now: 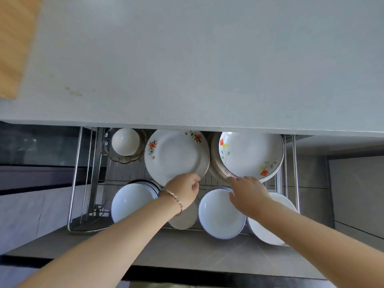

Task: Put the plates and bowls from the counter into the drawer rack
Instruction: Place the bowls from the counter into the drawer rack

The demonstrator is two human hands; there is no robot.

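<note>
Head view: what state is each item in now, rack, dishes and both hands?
drawer rack: pulled out, loaded.
orange-flower plate: face up in rack, near rim gripped.
left hand: grips that plate's rim.
red-flower plate: tops a stack, near rim touched.
right hand: fingers straight, tips on that rim.
small white bowl: upright, nested in glass dish.
blue-rimmed bowl stack: upright, front left.

Home kitchen: counter (207, 69), dish drawer rack (294, 163).
</note>
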